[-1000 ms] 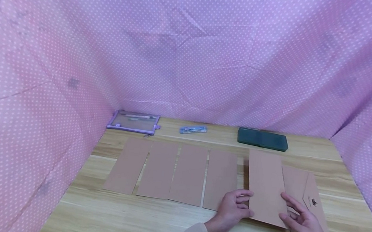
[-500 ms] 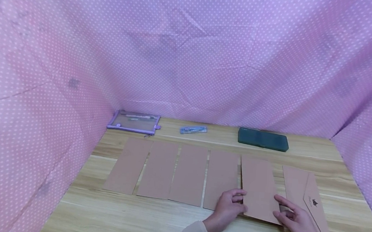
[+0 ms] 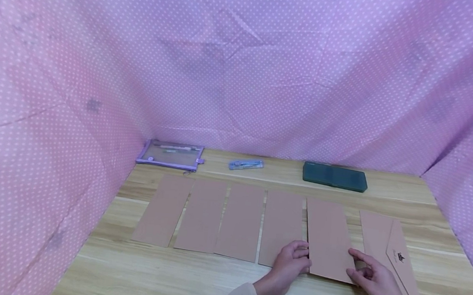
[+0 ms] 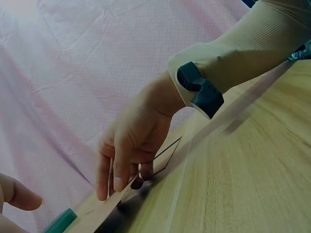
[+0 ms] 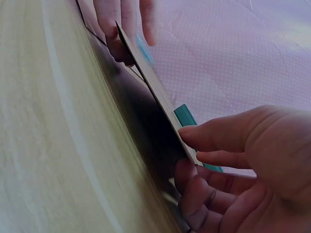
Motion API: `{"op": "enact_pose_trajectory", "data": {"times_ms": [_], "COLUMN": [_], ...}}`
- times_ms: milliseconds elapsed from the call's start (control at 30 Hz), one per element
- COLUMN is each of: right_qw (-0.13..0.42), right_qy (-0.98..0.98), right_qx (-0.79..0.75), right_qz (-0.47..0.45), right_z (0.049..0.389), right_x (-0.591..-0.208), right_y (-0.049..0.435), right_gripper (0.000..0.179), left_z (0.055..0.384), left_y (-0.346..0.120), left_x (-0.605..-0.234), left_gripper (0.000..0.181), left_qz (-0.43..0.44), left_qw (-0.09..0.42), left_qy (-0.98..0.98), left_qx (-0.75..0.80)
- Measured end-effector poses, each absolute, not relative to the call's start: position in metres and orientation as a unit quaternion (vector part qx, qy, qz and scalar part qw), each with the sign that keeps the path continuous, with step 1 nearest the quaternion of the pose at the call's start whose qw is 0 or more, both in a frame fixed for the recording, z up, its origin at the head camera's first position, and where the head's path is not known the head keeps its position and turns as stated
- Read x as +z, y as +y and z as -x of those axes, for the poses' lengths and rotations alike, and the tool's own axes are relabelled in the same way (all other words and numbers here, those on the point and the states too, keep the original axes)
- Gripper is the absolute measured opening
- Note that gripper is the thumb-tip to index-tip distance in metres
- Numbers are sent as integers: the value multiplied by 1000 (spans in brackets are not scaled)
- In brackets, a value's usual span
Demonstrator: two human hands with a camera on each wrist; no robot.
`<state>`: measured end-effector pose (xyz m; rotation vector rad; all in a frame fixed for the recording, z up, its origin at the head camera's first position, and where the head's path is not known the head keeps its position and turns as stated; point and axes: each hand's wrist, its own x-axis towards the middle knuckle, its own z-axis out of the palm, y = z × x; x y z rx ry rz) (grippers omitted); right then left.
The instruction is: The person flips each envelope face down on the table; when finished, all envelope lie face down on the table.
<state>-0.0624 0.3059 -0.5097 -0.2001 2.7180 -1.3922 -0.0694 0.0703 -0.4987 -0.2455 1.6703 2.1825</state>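
Note:
A blank brown kraft envelope (image 3: 329,239) is held low over the table, its near edge slightly raised. My right hand (image 3: 377,280) pinches its right edge, thumb (image 5: 209,136) on top and fingers curled below. At the left edge, my left hand (image 3: 286,268) has its curled fingers around the border; in the left wrist view the left hand (image 4: 133,141) reaches down onto that edge. A row of several brown envelopes (image 3: 240,221) lies flat to the left. To the right lies another envelope (image 3: 392,257), flap side up, with a dark crown print.
Along the back of the wooden table (image 3: 155,277) lie a purple-edged clear zip pouch (image 3: 171,156) with pens, a small blue clear case (image 3: 246,164) and a dark green box (image 3: 335,177). Pink dotted cloth (image 3: 243,72) hangs around the back and sides.
Both hands have carried the envelope left and down, off the crown-printed one, into line with the row. In the last half second it has sunk slightly, and the left thumb has slid off its top.

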Motion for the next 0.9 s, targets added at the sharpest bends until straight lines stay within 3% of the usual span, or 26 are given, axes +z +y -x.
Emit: {"op": "enact_pose_trajectory", "data": {"times_ms": [333, 900], "right_qw": [23, 19], "right_qy": [916, 922], "right_qx": [-396, -374], "right_qz": [66, 99], "right_z": [60, 59], "right_x": [-504, -499], "right_y": [298, 312], "right_gripper": [54, 53], "left_z": [59, 55], "left_y": [65, 68], "left_x": [-485, -474], "left_gripper": [62, 67], "left_qz": [61, 36], "left_qw": [206, 206], "left_qy": [597, 609], "left_qx": [773, 765]}}
